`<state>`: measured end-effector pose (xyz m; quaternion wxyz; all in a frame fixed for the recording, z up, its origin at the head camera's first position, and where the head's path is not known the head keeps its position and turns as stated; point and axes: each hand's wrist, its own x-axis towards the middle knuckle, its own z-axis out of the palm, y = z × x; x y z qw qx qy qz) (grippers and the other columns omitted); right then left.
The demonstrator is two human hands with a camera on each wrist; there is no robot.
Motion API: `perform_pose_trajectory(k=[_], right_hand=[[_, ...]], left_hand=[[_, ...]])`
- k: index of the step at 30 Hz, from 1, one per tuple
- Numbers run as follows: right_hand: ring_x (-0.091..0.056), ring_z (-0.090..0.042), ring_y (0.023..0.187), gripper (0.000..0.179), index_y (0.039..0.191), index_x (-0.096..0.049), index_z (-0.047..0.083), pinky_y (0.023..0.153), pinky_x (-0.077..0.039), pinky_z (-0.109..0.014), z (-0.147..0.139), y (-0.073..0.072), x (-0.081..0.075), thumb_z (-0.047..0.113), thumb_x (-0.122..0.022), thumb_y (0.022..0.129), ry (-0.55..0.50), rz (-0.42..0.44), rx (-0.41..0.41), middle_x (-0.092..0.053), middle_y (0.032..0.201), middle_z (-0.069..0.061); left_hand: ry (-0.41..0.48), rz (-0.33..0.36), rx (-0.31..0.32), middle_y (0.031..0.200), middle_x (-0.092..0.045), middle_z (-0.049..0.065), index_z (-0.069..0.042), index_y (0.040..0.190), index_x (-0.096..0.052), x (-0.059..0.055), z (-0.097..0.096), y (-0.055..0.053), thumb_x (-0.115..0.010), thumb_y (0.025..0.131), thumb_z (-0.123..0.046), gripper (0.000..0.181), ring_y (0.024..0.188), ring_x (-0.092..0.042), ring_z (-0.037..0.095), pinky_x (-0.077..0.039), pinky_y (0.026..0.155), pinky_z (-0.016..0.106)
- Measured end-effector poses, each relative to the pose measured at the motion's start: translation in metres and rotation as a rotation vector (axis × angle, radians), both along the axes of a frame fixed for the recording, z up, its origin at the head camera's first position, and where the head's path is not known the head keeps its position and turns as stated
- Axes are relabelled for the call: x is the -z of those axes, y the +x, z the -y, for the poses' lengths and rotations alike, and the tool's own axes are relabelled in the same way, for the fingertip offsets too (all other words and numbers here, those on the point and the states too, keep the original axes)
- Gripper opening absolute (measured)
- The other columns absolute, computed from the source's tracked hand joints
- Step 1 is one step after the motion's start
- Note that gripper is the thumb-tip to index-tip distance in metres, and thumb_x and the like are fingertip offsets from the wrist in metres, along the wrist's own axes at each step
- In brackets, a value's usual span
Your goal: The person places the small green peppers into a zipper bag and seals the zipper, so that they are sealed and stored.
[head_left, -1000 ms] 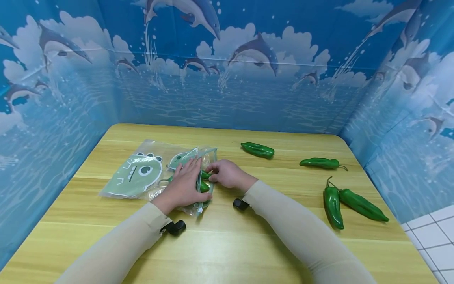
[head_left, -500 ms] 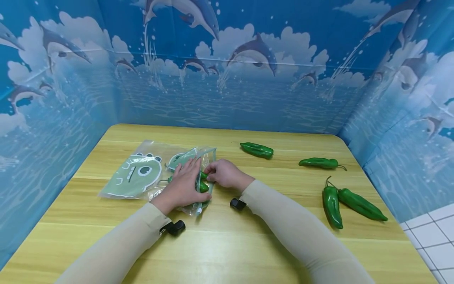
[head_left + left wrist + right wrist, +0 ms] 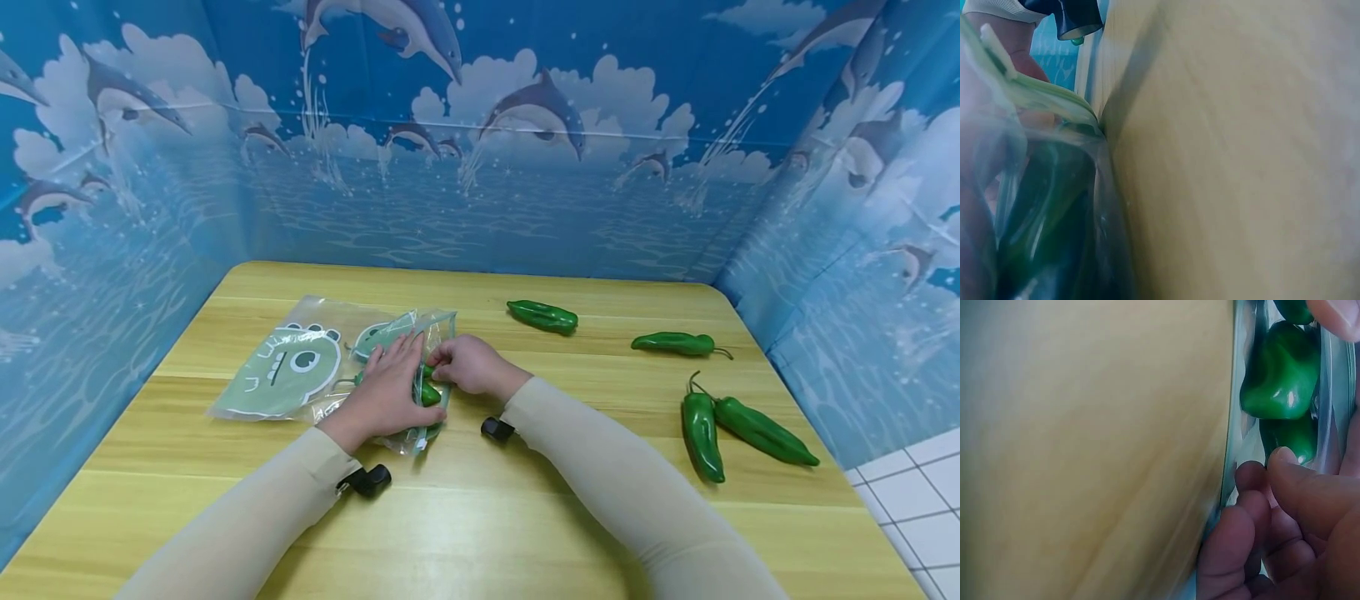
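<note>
Dolphin-print walls ring the desk [image 3: 525,517]; left hand [image 3: 386,392] presses flat on the bag [image 3: 330,367], right hand [image 3: 468,365] pinches its mouth; peppers [image 3: 1282,375] could slip out if that pinch loosens.

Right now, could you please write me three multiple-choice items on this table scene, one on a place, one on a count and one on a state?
1. Where does the left hand rest?
A. on the clear zip bag
B. on a loose pepper
C. on the table's far edge

2. How many green peppers lie loose on the wooden table, outside the bag?
A. two
B. four
C. six

3. What is the right hand doing?
A. lying flat and open
B. pinching the bag's edge
C. gripping a loose pepper

Answers: 1 A, its palm lies on the bag; 2 B, four lie to the right; 3 B, its fingertips meet on the plastic.
</note>
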<state>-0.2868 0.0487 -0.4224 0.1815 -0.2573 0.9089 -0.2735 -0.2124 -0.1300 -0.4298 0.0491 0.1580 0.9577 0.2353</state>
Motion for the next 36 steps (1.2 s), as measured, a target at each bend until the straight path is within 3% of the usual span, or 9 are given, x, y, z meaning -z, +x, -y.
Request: perform_pose_trajectory(k=[12, 17, 21, 26, 30, 36], right_hand=[[-0.066, -0.011, 0.093, 0.021, 0.122, -0.077, 0.012, 0.083, -0.054, -0.026, 0.004, -0.002, -0.001, 0.016, -0.069, 0.103, 0.013, 0.011, -0.003, -0.079, 0.112, 0.0], [-0.069, -0.013, 0.101, 0.025, 0.127, -0.075, 0.01, 0.091, -0.057, -0.03, -0.002, -0.003, -0.001, 0.015, -0.069, 0.103, -0.033, 0.043, 0.006, -0.078, 0.113, -0.002], [-0.069, -0.014, 0.101, 0.029, 0.132, -0.072, 0.011, 0.088, -0.058, -0.031, -0.01, -0.004, -0.005, 0.018, -0.067, 0.104, -0.074, 0.071, 0.039, -0.076, 0.115, -0.002], [-0.068, -0.016, 0.098, 0.03, 0.133, -0.073, 0.014, 0.082, -0.057, -0.032, -0.024, -0.007, -0.011, 0.024, -0.067, 0.105, -0.128, 0.045, 0.087, -0.075, 0.114, -0.001], [-0.069, -0.018, 0.107, 0.03, 0.132, -0.073, 0.014, 0.09, -0.059, -0.036, -0.037, -0.011, -0.017, 0.026, -0.067, 0.105, -0.175, 0.003, 0.137, -0.075, 0.118, -0.001], [-0.067, -0.024, 0.12, 0.034, 0.135, -0.07, 0.011, 0.101, -0.057, -0.044, -0.057, -0.019, -0.026, 0.026, -0.067, 0.105, -0.219, 0.008, 0.204, -0.073, 0.125, -0.004]], left_hand=[[0.001, -0.016, -0.003, 0.178, -0.009, 0.01, -0.007, 0.17, -0.007, 0.001, 0.0, -0.001, -0.079, 0.083, -0.061, 0.125, 0.166, -0.005, 0.034, 0.002, 0.131, 0.062], [-0.004, -0.007, -0.006, 0.178, -0.008, 0.01, -0.007, 0.17, -0.006, 0.0, -0.001, 0.0, -0.079, 0.084, -0.061, 0.126, 0.166, -0.004, 0.033, 0.002, 0.131, 0.062], [-0.016, 0.007, -0.013, 0.178, -0.007, 0.01, -0.007, 0.17, -0.004, 0.0, -0.001, 0.0, -0.078, 0.084, -0.063, 0.127, 0.166, -0.004, 0.033, 0.001, 0.131, 0.062], [-0.027, 0.02, -0.016, 0.178, -0.006, 0.01, -0.007, 0.17, -0.002, -0.001, -0.001, -0.001, -0.078, 0.084, -0.063, 0.128, 0.166, -0.003, 0.033, 0.002, 0.131, 0.062], [-0.035, 0.026, -0.016, 0.178, -0.006, 0.011, -0.007, 0.17, -0.001, -0.001, -0.001, -0.002, -0.078, 0.083, -0.064, 0.13, 0.166, -0.002, 0.033, 0.002, 0.131, 0.062], [-0.035, 0.028, -0.02, 0.178, -0.006, 0.011, -0.008, 0.17, 0.0, 0.0, -0.002, -0.003, -0.078, 0.082, -0.065, 0.131, 0.166, -0.002, 0.034, 0.002, 0.131, 0.062]])
